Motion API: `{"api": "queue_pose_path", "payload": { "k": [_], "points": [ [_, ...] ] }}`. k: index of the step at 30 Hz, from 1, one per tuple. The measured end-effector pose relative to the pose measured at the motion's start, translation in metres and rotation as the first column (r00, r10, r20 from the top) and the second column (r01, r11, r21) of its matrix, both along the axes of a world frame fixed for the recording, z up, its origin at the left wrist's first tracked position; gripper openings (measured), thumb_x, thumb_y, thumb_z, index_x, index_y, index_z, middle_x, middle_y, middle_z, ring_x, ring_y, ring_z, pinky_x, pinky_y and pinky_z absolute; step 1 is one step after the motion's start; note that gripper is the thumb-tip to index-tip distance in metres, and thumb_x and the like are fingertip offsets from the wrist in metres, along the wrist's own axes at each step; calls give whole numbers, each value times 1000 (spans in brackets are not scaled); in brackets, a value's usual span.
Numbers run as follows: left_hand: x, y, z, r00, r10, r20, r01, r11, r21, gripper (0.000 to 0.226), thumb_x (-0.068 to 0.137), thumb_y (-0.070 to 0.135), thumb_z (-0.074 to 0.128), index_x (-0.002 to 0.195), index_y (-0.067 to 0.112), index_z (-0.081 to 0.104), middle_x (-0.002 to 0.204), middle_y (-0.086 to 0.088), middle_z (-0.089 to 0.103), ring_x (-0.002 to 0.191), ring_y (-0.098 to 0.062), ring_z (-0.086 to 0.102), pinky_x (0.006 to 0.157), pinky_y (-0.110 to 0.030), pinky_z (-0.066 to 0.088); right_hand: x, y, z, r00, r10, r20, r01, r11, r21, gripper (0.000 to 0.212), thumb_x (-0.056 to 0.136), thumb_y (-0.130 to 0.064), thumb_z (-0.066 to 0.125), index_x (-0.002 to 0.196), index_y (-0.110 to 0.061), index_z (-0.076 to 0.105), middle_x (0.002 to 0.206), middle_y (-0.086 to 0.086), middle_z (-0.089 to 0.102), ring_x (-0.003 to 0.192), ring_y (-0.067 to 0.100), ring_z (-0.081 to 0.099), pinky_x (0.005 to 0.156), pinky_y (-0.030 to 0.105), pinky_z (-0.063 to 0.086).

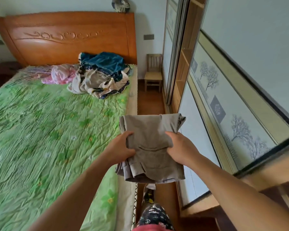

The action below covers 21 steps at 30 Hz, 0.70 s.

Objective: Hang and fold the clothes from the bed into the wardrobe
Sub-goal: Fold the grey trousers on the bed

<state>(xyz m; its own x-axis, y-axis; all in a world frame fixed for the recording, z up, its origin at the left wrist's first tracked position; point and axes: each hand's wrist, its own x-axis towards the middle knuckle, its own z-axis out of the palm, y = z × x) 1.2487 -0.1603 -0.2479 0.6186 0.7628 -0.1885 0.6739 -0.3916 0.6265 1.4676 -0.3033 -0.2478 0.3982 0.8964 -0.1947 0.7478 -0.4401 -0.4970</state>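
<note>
A folded grey-brown garment (151, 130) is held in the air over the gap between the bed and the wardrobe. My left hand (119, 149) grips its left side and my right hand (180, 147) grips its right side, thumbs on top. On the bed (40, 122), with its green sheet, a pile of clothes lies near the headboard: a teal piece (103, 62), a cream patterned one (97, 82) and a pink one (62, 74). The wardrobe (182, 67) stands along the right, with an open wooden section between its sliding doors.
A sliding door panel with tree prints (227, 104) is close on my right. A small wooden chair (153, 74) stands at the far end of the narrow aisle. My leg and foot (148, 197) are on the wooden floor below the garment.
</note>
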Motion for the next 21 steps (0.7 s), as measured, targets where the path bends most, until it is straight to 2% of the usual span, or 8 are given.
{"api": "queue_pose_path", "payload": {
  "k": [7,10,14,17,21],
  "points": [
    [75,134,-15,1000,-11,-2,11,1000,-18,80,74,23,76,147,28,42,134,-6,52,103,-19,53,82,-30,43,69,132,-12,997,-56,-49,56,998,3,69,92,-26,59,155,-31,33,155,3,42,138,29,46,109,39,41],
    [105,202,-13,999,-36,-28,35,999,-23,81,76,23,76,148,27,41,136,-7,51,107,-22,54,88,-33,46,101,195,-9,995,-68,-71,67,998,-8,67,93,-25,60,155,-32,34,156,2,42,139,28,45,109,40,41],
    [144,278,2,994,-86,-75,86,996,2,82,75,26,76,149,26,40,136,-8,53,110,-23,56,90,-33,47,134,259,5,992,-85,-93,84,996,-13,67,94,-24,61,154,-31,34,154,1,45,135,27,48,104,36,44],
    [174,316,11,989,-118,-88,119,993,11,82,75,26,76,148,27,40,134,-8,54,111,-25,58,94,-37,49,159,291,15,990,-99,-98,100,995,-2,67,93,-24,62,154,-29,35,151,0,47,133,25,51,103,34,44],
    [203,348,17,987,-135,-82,137,991,10,81,75,28,74,148,30,39,133,-6,55,110,-23,57,91,-35,49,189,323,21,990,-108,-90,110,994,14,67,91,-26,60,153,-29,37,150,0,47,132,25,50,103,33,43]
  ]
}}
